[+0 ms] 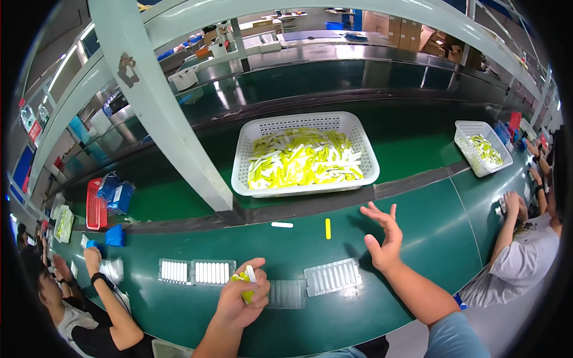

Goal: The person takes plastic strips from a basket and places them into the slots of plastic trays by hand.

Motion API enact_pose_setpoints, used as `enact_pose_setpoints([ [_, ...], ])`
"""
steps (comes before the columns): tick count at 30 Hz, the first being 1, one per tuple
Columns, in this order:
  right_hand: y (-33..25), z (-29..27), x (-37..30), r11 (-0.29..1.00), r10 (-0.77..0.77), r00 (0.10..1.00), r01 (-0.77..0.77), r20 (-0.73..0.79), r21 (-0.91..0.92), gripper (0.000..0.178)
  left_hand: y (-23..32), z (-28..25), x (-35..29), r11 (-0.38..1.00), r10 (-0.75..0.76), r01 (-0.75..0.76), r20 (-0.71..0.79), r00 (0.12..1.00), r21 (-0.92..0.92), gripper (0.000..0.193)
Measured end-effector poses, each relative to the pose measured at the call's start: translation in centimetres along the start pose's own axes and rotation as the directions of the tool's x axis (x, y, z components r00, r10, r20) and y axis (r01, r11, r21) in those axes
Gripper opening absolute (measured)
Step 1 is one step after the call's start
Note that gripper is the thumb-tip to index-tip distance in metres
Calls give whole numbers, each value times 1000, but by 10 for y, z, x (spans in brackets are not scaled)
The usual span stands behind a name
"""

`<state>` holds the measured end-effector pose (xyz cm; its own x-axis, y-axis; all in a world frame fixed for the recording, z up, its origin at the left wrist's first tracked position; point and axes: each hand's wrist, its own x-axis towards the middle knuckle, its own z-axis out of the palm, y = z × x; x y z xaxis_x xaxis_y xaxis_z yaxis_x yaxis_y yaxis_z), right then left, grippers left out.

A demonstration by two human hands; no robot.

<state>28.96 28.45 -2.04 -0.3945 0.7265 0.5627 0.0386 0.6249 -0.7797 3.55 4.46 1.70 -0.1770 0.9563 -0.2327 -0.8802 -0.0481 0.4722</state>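
My left hand is closed round several small yellow-green and white sticks, held above the green tabletop. To its left lie two clear blister trays whose slots hold white sticks. Just right of that hand is a clear tray, partly covered by it, and beside it another clear tray; both show bare slots. My right hand is raised over the table with fingers spread and nothing in them. One white stick and one yellow stick lie loose between the hands.
A white plastic basket full of yellow and white sticks stands beyond my hands. A metal post rises left of it. Another stick basket is at right; a red basket and blue packets are left. People work on both sides.
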Motion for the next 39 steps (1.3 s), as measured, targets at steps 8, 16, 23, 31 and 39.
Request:
enact_pose_setpoints([
  [8,5,8,2,994,5,1000,-5,-1,-107,18,23,3,-22,965,-91,110,-88,992,237,47],
  [16,-49,27,-3,721,-548,783,621,295,-308,19,24,-14,-27,947,-78,54,63,995,316,40],
  [23,-141,115,9,968,-186,734,252,653,-7,26,16,-22,-31,870,-152,66,139,979,489,22],
  [31,-130,123,17,954,-299,832,258,467,152,11,29,-33,-29,927,-215,138,192,958,350,28],
  [39,-125,114,29,840,-437,604,538,667,63,12,45,-33,-27,888,-327,261,120,938,379,30],
])
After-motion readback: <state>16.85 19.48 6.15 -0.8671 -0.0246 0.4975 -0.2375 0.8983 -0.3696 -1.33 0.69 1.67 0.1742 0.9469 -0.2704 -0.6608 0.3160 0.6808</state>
